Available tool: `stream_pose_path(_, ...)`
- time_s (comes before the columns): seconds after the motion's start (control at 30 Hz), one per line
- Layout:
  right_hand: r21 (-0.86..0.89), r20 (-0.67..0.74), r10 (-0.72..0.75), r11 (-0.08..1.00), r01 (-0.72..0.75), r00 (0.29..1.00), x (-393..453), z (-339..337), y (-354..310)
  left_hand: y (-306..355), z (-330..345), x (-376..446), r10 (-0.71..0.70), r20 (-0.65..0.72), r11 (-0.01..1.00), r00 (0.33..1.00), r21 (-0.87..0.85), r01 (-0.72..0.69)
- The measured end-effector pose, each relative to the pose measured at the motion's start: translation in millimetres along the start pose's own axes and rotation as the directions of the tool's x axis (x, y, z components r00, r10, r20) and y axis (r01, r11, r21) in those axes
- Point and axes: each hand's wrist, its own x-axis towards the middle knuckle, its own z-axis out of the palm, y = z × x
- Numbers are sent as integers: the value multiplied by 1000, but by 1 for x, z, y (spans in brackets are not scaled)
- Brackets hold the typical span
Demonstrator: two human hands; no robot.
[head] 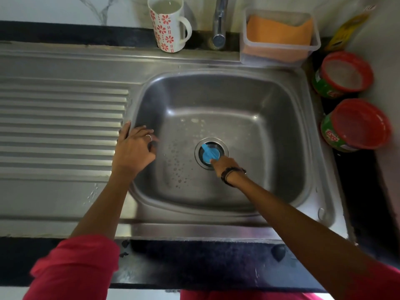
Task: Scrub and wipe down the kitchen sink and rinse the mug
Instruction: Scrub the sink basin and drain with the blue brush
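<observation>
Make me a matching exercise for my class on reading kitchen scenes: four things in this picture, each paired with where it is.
Things:
1. mug
2. blue plug
3. orange cloth
4. left hand

Places:
A. in the clear plastic box
B. on the basin's left edge
C. on the ledge left of the tap
D. in the sink drain

Pairs: 1-C, 2-D, 3-A, 4-B

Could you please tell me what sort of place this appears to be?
Most likely a home kitchen: a steel sink with a ribbed drainboard, a tap, and a flowered mug on the counter.
</observation>
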Motion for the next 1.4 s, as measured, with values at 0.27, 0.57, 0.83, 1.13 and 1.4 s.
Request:
stream_pose_path(0.27,209,35,-135,970,125,990,2,-14,-7,1,-1,-1,-7,-4,1000,1000,-8,7)
stream_pose_path(0.57,45,-142,-52,997,59,989,20,-20,-1,1,-1,-2,-4,-8,1000,1000,-18,4)
stream_pose_path(0.83,-138,-158,-68,989,46,985,17,-4,8,2,-2,-1,-14,-1,1000,1000,-16,14)
stream_pose_path(1.13,-395,-60,-117,915,85,991,-2,0,-13,-1,5,0,-3,-43,1000,999,-17,2)
stream_pose_path(1.4,-68,-101,-68,996,61,993,0,-17,1,0,3,1,1,-18,1000,1000,-4,-1)
